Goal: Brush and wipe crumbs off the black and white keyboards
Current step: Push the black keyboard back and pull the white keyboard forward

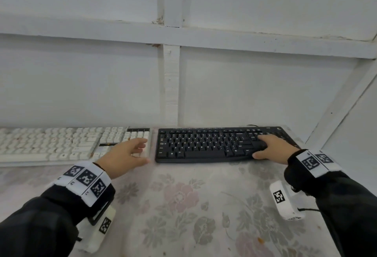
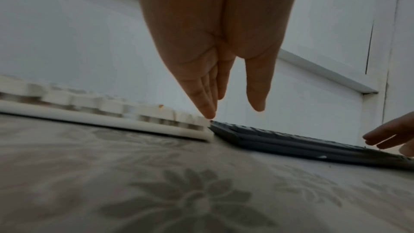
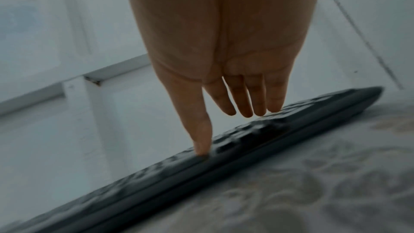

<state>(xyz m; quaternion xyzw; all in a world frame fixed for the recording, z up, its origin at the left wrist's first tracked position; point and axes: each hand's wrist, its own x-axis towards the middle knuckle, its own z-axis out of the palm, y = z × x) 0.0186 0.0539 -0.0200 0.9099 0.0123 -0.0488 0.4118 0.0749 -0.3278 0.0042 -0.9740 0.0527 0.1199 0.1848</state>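
Observation:
A white keyboard (image 1: 61, 144) lies at the left against the wall, with small orange crumbs on some keys. A black keyboard (image 1: 204, 144) lies beside it on the right. My left hand (image 1: 126, 154) reaches over the white keyboard's right end with straight fingers (image 2: 208, 111) near its edge keys (image 2: 190, 120). My right hand (image 1: 271, 148) rests on the black keyboard's right part; its thumb (image 3: 201, 141) touches the front edge and its straight fingers (image 3: 246, 102) hover over the keys (image 3: 246, 130). Neither hand holds anything.
Both keyboards sit on a table with a flowered cloth (image 1: 183, 205). A white panelled wall (image 1: 173, 83) stands right behind them and a side wall (image 1: 357, 114) closes the right. A black cable (image 1: 252, 125) leaves the black keyboard's back.

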